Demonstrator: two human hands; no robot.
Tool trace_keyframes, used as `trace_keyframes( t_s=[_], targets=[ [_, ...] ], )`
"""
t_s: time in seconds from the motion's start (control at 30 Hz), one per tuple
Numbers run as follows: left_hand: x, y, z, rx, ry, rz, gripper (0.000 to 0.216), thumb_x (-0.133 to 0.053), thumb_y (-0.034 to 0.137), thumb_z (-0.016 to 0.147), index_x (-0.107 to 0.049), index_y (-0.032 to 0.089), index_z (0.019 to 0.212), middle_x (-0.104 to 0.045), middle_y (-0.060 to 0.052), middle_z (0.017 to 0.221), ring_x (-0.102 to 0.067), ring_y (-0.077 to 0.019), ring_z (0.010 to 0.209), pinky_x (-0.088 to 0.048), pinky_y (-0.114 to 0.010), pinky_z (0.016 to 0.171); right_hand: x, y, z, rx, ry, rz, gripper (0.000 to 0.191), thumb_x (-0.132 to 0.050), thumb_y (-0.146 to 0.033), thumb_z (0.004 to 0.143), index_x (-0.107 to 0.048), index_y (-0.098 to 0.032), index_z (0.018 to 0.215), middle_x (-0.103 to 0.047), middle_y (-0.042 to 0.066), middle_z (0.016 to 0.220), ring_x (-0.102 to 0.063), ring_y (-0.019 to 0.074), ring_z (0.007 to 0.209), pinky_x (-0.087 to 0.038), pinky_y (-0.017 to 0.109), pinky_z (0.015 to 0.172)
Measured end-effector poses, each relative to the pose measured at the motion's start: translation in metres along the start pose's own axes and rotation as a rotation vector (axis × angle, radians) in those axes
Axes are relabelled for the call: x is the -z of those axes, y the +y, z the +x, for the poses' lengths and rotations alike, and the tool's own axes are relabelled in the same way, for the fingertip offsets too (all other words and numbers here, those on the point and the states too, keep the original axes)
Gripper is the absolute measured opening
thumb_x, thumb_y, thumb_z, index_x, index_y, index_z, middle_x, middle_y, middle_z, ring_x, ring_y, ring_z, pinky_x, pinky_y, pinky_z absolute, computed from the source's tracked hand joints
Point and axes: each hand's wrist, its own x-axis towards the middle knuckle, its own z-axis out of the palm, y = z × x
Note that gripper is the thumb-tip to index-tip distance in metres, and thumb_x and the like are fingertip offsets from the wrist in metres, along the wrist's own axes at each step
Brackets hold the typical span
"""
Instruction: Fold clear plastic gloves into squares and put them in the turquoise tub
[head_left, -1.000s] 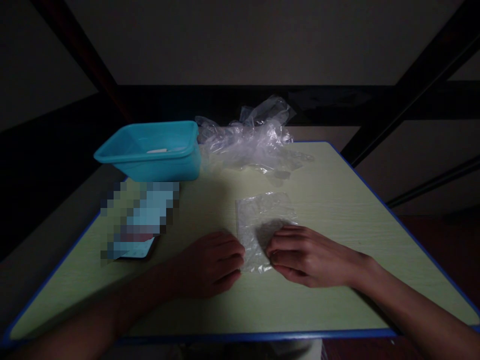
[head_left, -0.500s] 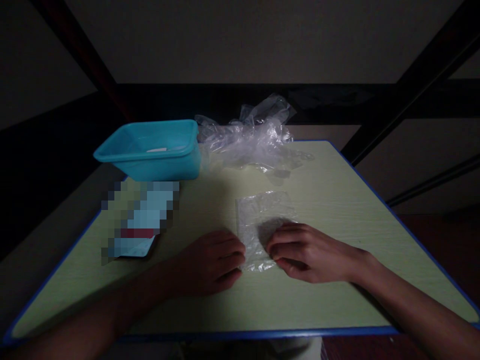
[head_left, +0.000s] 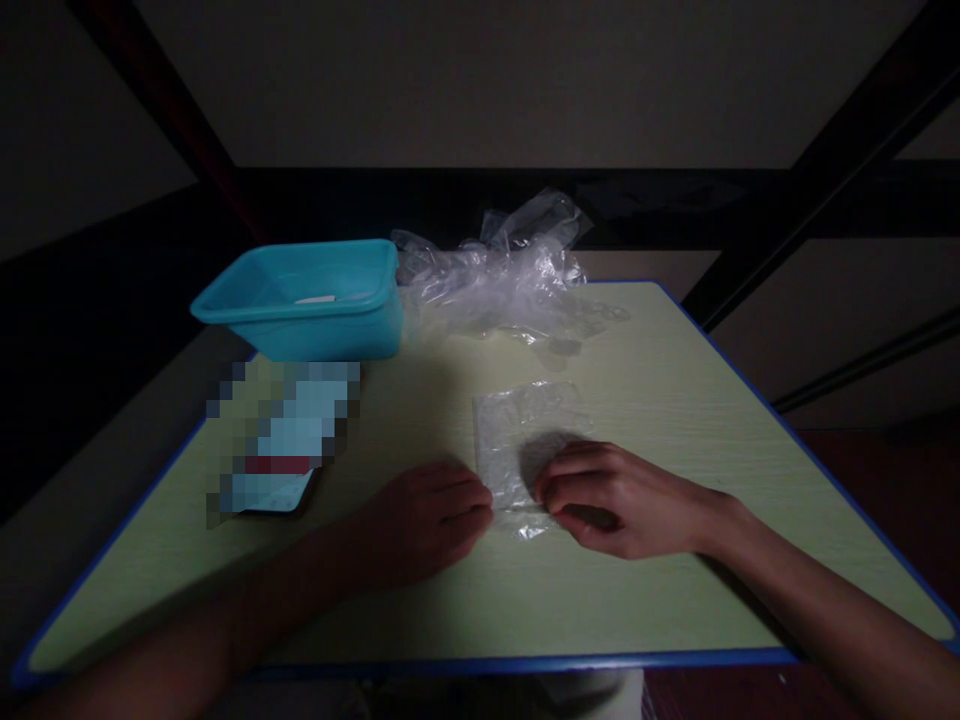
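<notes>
A small clear plastic bag lies flat on the pale green table. My left hand rests knuckles-up at the bag's near left corner, fingers curled, fingertips touching its edge. On the bag's near right part sits my right hand, fingers bent and pinched on the plastic. The bag's near edge is lifted and crumpled between the two hands.
A turquoise plastic tub stands at the table's far left. Crumpled clear plastic is heaped beside it at the far edge. A blurred-out flat object lies left of my hands. The table has a blue rim.
Both hands have crept slightly away from me along the bag. The bag's near edge has been drawn in and now looks shorter and more bunched.
</notes>
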Motion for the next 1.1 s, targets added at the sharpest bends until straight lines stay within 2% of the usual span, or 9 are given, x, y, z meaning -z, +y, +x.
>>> trace_keyframes(
  t_s=[0.2,0.43,0.6,0.73,0.9,1.0,1.1],
  targets=[
    [-0.001,0.000,0.001,0.016,0.027,-0.040,0.020,-0.041,0.006,0.088,-0.057,0.011,0.077,-0.066,-0.006,0.075,-0.058,-0.0149,0.070,-0.051,-0.027,0.067,0.004,-0.003,-0.001,-0.002,-0.035,-0.045,0.007,-0.055,-0.017,0.079,-0.060,-0.015,0.085,-0.061,0.006,0.082,-0.054,0.0162,0.077,-0.045,0.031,0.073],
    [-0.001,-0.001,0.000,0.111,0.007,-0.131,0.020,-0.041,0.010,0.089,-0.059,0.011,0.079,-0.065,-0.006,0.075,-0.057,-0.0143,0.069,-0.049,-0.026,0.066,-0.002,-0.007,0.001,0.032,-0.033,-0.216,0.033,-0.064,-0.041,0.077,-0.061,-0.013,0.093,-0.062,0.007,0.086,-0.054,0.0192,0.081,-0.043,0.032,0.070],
    [-0.002,-0.003,-0.001,0.147,0.003,-0.188,0.017,-0.043,0.010,0.088,-0.059,0.011,0.080,-0.065,-0.006,0.077,-0.057,-0.0137,0.070,-0.048,-0.025,0.067,-0.011,-0.009,0.003,0.081,0.032,-0.399,0.019,-0.053,-0.031,0.086,-0.062,-0.015,0.079,-0.060,0.004,0.078,-0.050,0.0181,0.074,-0.038,0.031,0.066],
    [-0.001,-0.002,-0.001,0.163,0.008,-0.202,0.016,-0.045,0.010,0.088,-0.059,0.012,0.081,-0.065,-0.006,0.078,-0.058,-0.0134,0.071,-0.048,-0.024,0.068,-0.010,-0.012,0.002,0.132,0.070,-0.497,0.024,-0.048,-0.019,0.087,-0.058,-0.017,0.064,-0.055,0.001,0.067,-0.045,0.0157,0.064,-0.032,0.031,0.059],
    [-0.002,-0.003,-0.004,0.188,-0.004,-0.230,0.016,-0.044,0.011,0.088,-0.059,0.013,0.082,-0.065,-0.006,0.078,-0.058,-0.0127,0.072,-0.048,-0.023,0.068,-0.005,-0.012,-0.001,0.158,0.065,-0.556,0.027,-0.047,-0.014,0.085,-0.057,-0.017,0.061,-0.053,0.001,0.063,-0.043,0.0151,0.060,-0.029,0.032,0.057],
    [-0.002,-0.003,-0.004,0.191,-0.001,-0.244,0.016,-0.044,0.011,0.088,-0.059,0.012,0.083,-0.065,-0.006,0.079,-0.058,-0.0131,0.073,-0.048,-0.024,0.069,-0.003,-0.013,-0.003,0.153,0.054,-0.541,0.028,-0.047,-0.018,0.086,-0.057,-0.017,0.060,-0.054,0.001,0.064,-0.044,0.0153,0.061,-0.028,0.032,0.058],
    [-0.002,-0.003,-0.002,0.200,0.009,-0.257,0.017,-0.044,0.011,0.088,-0.059,0.013,0.082,-0.065,-0.006,0.078,-0.059,-0.0125,0.072,-0.048,-0.023,0.069,-0.005,-0.015,-0.002,0.110,0.074,-0.559,0.029,-0.050,-0.033,0.086,-0.060,-0.017,0.065,-0.056,0.002,0.065,-0.046,0.0162,0.063,-0.028,0.032,0.058]
  ],
)
